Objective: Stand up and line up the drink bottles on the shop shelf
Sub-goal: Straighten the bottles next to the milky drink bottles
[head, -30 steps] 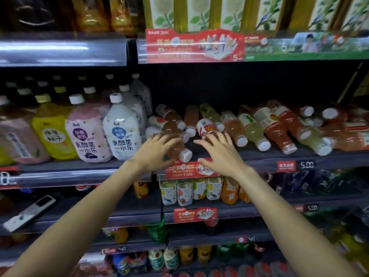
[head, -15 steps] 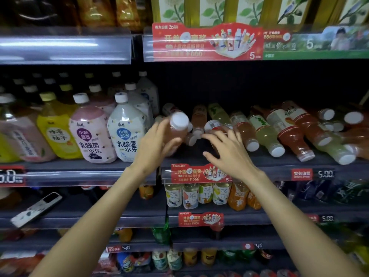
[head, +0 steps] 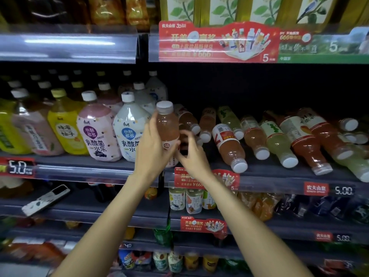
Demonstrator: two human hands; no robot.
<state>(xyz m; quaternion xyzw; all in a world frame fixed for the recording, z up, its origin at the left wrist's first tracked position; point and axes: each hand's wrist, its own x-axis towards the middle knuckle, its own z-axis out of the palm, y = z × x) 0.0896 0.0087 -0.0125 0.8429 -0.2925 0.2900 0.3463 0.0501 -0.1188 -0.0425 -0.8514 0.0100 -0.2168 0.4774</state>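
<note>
Head view, the only one. In the centre of the frame the left hand (head: 151,150) now holds the pink drink bottle (head: 167,124) upright, its white cap on top, with the fingers and thumb curled around the lower body of the bottle. One second ago this bottle was lying on its side on the shelf (head: 279,174) under both hands; half a second ago it was already tilted up in the left hand. So the first bottle is now raised, but I cannot tell if its base already rests on the shelf, because the hand hides it.

The right hand (head: 191,156) is just right of this bottle, its fingers curled and reaching behind it to a darker bottle there; whether they already hold it I cannot tell, the fingers are blurred.

To the right of centre, the fallen bottles (head: 275,140) lie on their sides in a loose row, caps toward the camera. In the left of the frame the big round bottles (head: 95,134) stand upright already.

I judge the task is only at its beginning: one bottle is stood up, many remain.
</note>
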